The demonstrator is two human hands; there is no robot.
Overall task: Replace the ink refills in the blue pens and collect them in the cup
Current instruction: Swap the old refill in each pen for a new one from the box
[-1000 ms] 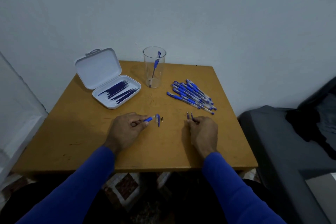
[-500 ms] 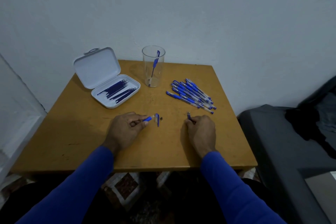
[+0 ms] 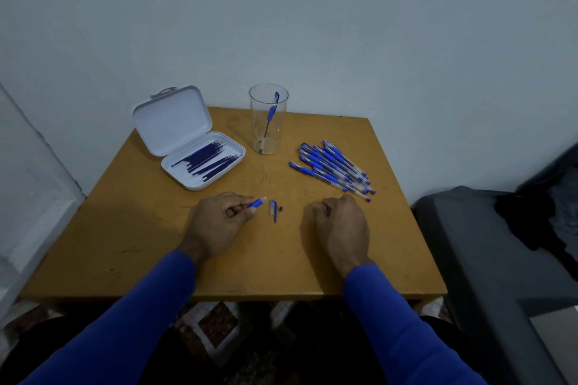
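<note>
The square ochre wooden table [image 3: 150,244] has a smooth, matt top marked with small dark scuffs. Towards its far edge stands a tall clear plastic cup [image 3: 268,119], glossy and see-through, with one blue pen [image 3: 271,114] inside. Left of the cup lies an open white plastic case [image 3: 187,137], satin-smooth, holding thin dark blue refills [image 3: 208,161]. Right of the cup, the heap of pens [image 3: 333,169] shows clear shiny plastic barrels with matt blue grips that look rubbery. Near the table's middle lies a small pen cap of clear and blue plastic [image 3: 273,210]. The sleeves [image 3: 150,306] are smooth, matt blue cloth. The wall [image 3: 344,25] behind the table looks matt and painted.
</note>
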